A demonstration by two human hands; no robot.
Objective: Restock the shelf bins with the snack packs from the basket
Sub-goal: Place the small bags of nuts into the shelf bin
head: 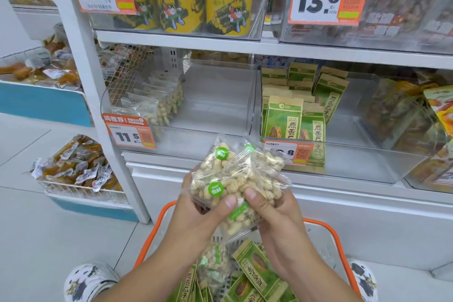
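Over the basket: both hands hold a loose bunch of clear nut packs (235,179) above the orange basket (326,230), at 6 o'clock of the view.
Left hand (196,218): clasped under the bunch, thumb pressed on the front pack near its green sticker.
Right hand (277,218): clasped on the bunch from the other side, thumb on top; one pack hangs lower between the two palms.
Target bin: the clear bin (215,105) at 12 o'clock from the hands already has the same nut packs stacked along its left wall; the rest of its floor is bare.
Neighbour bin: the bin at 2 o'clock holds green seed bags (291,117), a different product.
Left in basket: more green seed bags and at least one more nut pack lie below the hands.
Risk, slipping: the packs are slick and fanned out, so the low one could likely drop back as the hands rise.
Risk, misplacing: drifting right would put nuts among seeds.
Risk, snagging: the bin's front lip may catch pack corners.
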